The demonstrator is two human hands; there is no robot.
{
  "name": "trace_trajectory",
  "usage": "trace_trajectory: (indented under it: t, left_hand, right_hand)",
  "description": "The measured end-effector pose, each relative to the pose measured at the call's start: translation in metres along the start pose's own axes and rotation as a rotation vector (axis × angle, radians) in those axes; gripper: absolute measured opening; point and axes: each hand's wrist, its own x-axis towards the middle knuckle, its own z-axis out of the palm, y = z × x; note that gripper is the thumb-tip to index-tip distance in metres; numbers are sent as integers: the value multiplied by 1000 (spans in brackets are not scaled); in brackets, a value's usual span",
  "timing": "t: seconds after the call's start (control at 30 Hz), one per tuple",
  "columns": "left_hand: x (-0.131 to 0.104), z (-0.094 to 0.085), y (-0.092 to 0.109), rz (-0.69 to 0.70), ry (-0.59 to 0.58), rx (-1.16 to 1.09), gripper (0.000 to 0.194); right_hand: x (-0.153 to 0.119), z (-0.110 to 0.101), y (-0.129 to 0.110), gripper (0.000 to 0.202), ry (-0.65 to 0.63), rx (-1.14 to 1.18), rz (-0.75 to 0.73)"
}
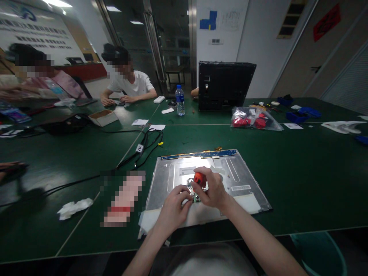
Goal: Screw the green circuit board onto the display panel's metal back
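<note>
A silver display panel [163, 180] lies back side up on the table before me, a blue circuit strip [201, 154] along its far edge. My right hand [214, 189] is closed around the red and black handle of a screwdriver [199, 178], its tip low over the panel's middle. Just left of it, my left hand [176, 205] rests on the panel with fingers curled together close to the tip. Whatever those fingers pinch is hidden. Small metal parts show between the two hands, too small to name. White film [245, 203] covers part of the near edge.
Black cables [140, 153] and crumpled tissue [75, 208] lie left on the green table [301, 184]. Farther back stand a water bottle [180, 101], a black monitor [225, 86] and a plastic bag with red parts [255, 119]. Other people [129, 84] sit across at the left.
</note>
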Motion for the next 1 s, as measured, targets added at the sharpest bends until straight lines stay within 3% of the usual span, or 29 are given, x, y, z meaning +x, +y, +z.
trace_trajectory:
  t: [0.23, 0.57, 1.0]
  left_hand:
    - [0, 1, -2, 2, 10, 6, 15]
    - [0, 0, 0, 10, 19, -3, 16]
    - [0, 1, -2, 2, 0, 10, 15]
  right_hand:
    - [3, -2, 3, 27, -43, -22, -122]
    - [4, -8, -1, 39, -123, 131, -45]
    - [5, -5, 0, 30, -71, 16, -67]
